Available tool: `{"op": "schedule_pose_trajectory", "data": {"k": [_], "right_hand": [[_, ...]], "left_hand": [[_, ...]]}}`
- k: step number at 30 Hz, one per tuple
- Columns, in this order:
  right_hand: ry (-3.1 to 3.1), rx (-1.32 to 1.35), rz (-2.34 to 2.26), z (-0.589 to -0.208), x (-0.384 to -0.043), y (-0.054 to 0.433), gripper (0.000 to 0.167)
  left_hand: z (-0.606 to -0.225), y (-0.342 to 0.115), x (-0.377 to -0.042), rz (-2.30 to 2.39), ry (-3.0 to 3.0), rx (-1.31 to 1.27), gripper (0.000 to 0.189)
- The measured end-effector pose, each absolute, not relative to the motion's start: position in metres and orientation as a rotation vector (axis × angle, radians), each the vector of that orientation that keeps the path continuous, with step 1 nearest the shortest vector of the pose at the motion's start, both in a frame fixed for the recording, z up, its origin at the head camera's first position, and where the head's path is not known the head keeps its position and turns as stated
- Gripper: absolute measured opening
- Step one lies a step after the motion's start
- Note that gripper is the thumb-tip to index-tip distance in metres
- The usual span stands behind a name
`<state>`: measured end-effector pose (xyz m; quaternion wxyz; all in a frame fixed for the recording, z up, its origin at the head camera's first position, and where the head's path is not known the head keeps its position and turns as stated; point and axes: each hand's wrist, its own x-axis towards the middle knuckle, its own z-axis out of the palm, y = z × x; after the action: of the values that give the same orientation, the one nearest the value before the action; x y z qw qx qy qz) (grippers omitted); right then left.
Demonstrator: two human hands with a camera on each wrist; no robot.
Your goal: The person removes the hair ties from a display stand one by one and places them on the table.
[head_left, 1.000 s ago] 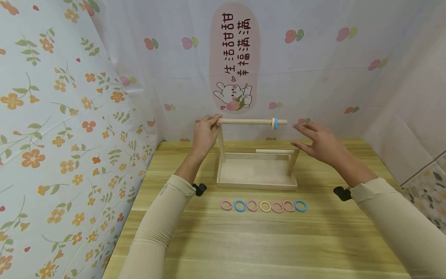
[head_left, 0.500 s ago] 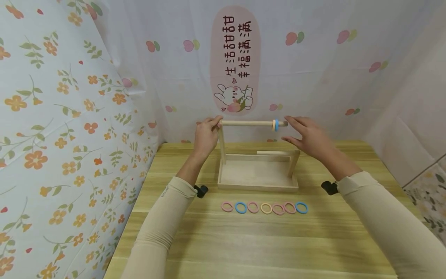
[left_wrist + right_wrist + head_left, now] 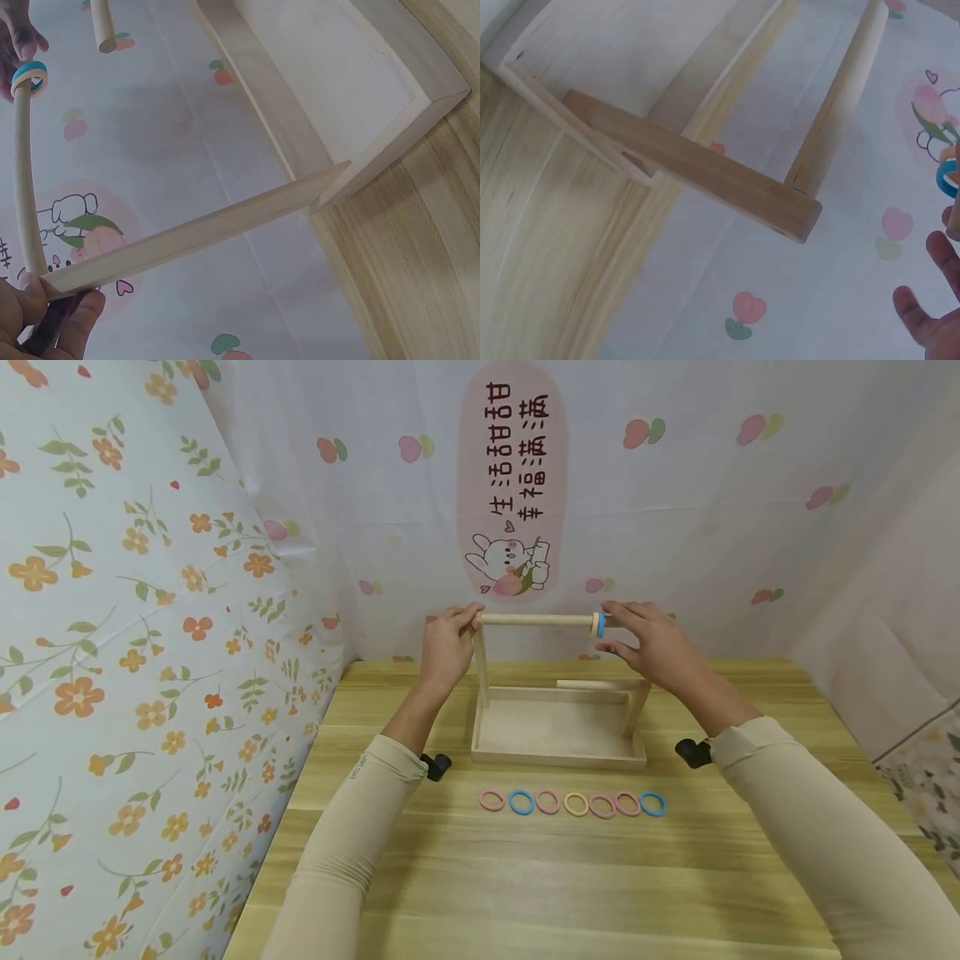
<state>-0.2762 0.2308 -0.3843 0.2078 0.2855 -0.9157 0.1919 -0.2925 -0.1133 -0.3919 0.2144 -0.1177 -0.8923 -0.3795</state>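
A wooden stand point(image 3: 558, 760) has a tray base, a tall post with an upper rod point(image 3: 536, 620), and a shorter post with a lower rod point(image 3: 596, 685). My left hand point(image 3: 447, 647) grips the top of the tall post, thumb and fingers around the corner in the left wrist view. A yellow-orange hair tie point(image 3: 595, 625) and a blue hair tie point(image 3: 602, 625) hang side by side near the upper rod's free end. Around that end my right hand point(image 3: 652, 639) has its fingers spread, fingertips right at the blue tie and thumb below it.
In front of the stand, several pink, blue and yellow hair ties point(image 3: 577, 804) lie in a row on the wooden table point(image 3: 525, 877). Behind stands a printed cloth backdrop point(image 3: 675, 527), with a floral cloth point(image 3: 135, 652) at the left. Black wrist devices point(image 3: 693, 753) show below the hands.
My right hand has moved left from beyond the upper rod's free end to the two hair ties on it. My left hand keeps its hold on the post.
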Motion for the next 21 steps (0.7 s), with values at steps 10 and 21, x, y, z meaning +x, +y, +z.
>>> {"op": "schedule_pose_trajectory", "data": {"k": [10,21], "right_hand": [[-2.562,0.762,0.625,-0.3839,-0.2804,0.2246,0.054],[-2.509,0.694,0.692,-0.3861,-0.2822,0.2272,0.049]], "left_hand": [[-0.3912,-0.1134,-0.2919,-1.046,-2.475,-0.334,0.033],[-0.389,-0.1122,-0.2892,-1.071,-2.489,-0.327,0.034]]}}
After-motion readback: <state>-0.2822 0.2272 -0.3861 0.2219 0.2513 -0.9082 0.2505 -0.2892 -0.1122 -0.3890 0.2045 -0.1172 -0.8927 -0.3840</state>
